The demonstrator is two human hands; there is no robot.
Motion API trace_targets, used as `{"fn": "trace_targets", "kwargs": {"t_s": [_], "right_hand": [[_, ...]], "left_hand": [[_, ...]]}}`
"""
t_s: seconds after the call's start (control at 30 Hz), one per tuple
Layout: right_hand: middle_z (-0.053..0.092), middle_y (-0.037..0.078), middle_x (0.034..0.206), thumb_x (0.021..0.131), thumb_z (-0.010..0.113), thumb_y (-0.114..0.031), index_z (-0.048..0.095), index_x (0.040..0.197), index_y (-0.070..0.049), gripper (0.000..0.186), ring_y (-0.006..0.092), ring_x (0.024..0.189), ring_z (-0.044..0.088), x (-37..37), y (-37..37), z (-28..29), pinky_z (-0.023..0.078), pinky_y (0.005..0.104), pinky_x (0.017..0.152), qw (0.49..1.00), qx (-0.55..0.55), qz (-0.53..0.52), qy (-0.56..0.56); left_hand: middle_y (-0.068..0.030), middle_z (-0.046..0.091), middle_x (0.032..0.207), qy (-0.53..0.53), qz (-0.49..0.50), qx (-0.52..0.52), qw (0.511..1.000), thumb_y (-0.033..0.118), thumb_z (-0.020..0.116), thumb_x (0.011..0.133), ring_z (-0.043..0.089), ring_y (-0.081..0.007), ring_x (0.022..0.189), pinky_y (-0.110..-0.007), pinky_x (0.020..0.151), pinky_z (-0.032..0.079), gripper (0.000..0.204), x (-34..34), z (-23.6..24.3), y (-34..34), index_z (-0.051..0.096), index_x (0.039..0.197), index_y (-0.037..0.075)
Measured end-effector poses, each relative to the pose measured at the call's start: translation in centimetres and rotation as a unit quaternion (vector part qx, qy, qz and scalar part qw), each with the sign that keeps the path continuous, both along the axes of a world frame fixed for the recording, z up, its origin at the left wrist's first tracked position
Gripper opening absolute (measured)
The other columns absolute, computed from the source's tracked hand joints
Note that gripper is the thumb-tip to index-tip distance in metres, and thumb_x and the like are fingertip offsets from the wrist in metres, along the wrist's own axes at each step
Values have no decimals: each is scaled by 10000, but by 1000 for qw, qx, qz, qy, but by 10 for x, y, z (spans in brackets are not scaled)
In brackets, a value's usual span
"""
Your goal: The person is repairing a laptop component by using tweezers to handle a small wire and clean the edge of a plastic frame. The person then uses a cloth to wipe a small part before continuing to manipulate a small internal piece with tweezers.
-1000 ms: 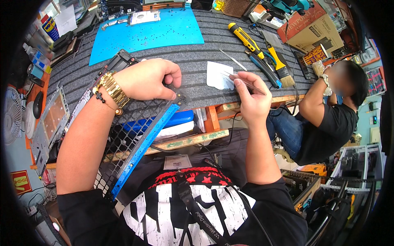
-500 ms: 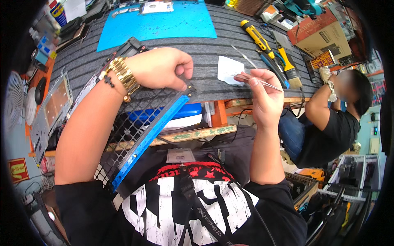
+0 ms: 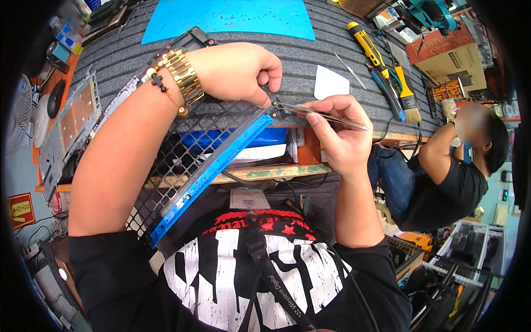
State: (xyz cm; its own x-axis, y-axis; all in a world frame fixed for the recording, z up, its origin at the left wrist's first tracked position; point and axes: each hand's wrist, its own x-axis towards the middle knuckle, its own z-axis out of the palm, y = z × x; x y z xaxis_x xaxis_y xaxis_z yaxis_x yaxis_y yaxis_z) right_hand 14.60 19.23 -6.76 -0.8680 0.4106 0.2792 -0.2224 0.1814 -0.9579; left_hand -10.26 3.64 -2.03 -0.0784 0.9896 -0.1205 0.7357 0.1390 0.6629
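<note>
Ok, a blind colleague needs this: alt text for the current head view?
A person's right hand holds tweezers, tips near the upper corner of a black mesh panel with a blue edge strip, beside the left hand. Behind lie a white sheet and a blue mat; another person sits at right.
</note>
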Motion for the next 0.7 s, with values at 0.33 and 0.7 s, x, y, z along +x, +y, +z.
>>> {"fn": "trace_targets", "kwargs": {"t_s": [0.33,0.7], "right_hand": [[830,136,1117,1025,779,73,711,1176,62,167,136,1016,769,-1,0,-2,616,293,899,1000,22,7,-3],[833,112,1098,1022,796,58,737,1164,51,154,123,994,766,-2,0,-2,619,291,885,999,33,-8,-11]], "left_hand": [[-30,644,954,-3,9,-10,1000,198,924,873,631,-182,909,-357,828,542,322,1,0,0,753,1099,46],[-19,630,941,-8,10,-7,1000,183,919,873,616,-170,891,-348,815,533,306,0,-3,1,750,1086,43]]}}
